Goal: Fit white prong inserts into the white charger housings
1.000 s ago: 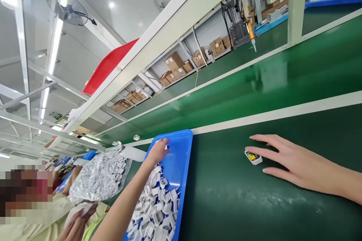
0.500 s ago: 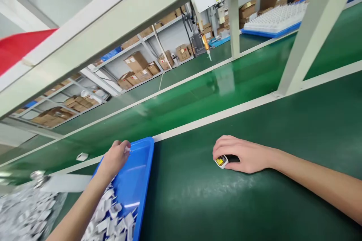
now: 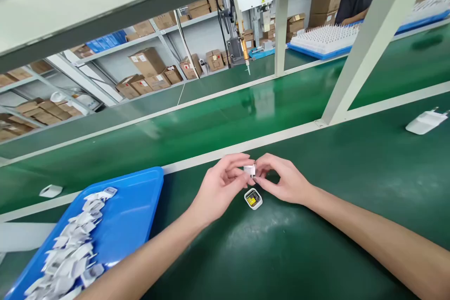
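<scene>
Between both hands is a small white plug cap (image 3: 250, 170), held just above the green work surface. My left hand (image 3: 220, 188) pinches it from the left with thumb and fingers. At its right side, the fingertips of my right hand (image 3: 285, 179) close on it too. Right below the hands stands a white charger housing (image 3: 253, 199), its open top showing a yellow and black inside; neither hand touches it. More white plug caps (image 3: 75, 239), some with thin pins showing, lie heaped along the left side of a blue tray (image 3: 143, 204).
A single white piece (image 3: 51, 191) lies beyond the tray at left. At far right rests a white charger with prongs (image 3: 426, 122). A slanted post (image 3: 365, 51) rises from the pale rail. Across the green belt are a dispensing machine (image 3: 245, 49), a tray of white parts (image 3: 323, 40) and a person.
My left hand has come from the tray to the right, carrying the plug cap. My right hand has let go of the charger housing and now grips the cap. The view has shifted.
</scene>
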Demonstrator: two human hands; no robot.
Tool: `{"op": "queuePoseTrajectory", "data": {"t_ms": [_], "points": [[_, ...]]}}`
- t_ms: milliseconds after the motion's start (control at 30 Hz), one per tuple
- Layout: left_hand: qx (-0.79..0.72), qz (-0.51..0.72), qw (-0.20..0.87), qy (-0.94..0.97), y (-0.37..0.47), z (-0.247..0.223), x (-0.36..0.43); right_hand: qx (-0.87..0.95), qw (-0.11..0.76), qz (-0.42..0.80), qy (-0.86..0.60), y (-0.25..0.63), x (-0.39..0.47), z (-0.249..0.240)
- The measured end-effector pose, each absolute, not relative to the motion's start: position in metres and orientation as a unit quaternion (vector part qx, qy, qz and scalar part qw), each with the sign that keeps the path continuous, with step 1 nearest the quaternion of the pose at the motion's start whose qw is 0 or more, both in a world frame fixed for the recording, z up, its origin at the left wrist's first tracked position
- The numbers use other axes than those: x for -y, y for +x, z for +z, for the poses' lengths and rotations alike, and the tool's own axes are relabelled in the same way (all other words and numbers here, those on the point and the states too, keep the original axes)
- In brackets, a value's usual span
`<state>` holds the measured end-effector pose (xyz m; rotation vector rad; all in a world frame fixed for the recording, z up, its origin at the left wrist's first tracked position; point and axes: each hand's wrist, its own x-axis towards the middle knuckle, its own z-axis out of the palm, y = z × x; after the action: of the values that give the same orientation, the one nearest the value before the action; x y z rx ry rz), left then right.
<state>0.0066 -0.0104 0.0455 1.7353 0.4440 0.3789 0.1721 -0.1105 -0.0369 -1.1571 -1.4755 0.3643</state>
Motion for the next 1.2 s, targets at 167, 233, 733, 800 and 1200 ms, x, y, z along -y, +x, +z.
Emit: {"op": "queuePoseTrajectory", "data": {"t_ms": [167,233,733,800,1200], "points": [[-0.170,0.110,0.667,0.717,0.000,0.047,0.011,0.542,0.634,0.257,-0.487,0.168,0.106,-0.043],[-0.158,0.094,0.598,0.780,-0.003,0.051,0.007,0.516,0.645,0.248,-0.507,0.173,0.104,-0.044],[-0.184,0.004,0.187,0.965,-0.004,-0.002,0.040,0.794,0.307,0.080,-0.519,0.189,0.098,-0.041],[-0.209,0.007,0.184,0.960,0.013,-0.006,0.045,0.780,0.341,0.096,-0.516,0.196,0.097,-0.043],[-0.258,0.047,0.184,0.947,0.077,-0.014,0.027,0.468,0.597,0.170,-0.629,0.237,0.103,-0.018]]}}
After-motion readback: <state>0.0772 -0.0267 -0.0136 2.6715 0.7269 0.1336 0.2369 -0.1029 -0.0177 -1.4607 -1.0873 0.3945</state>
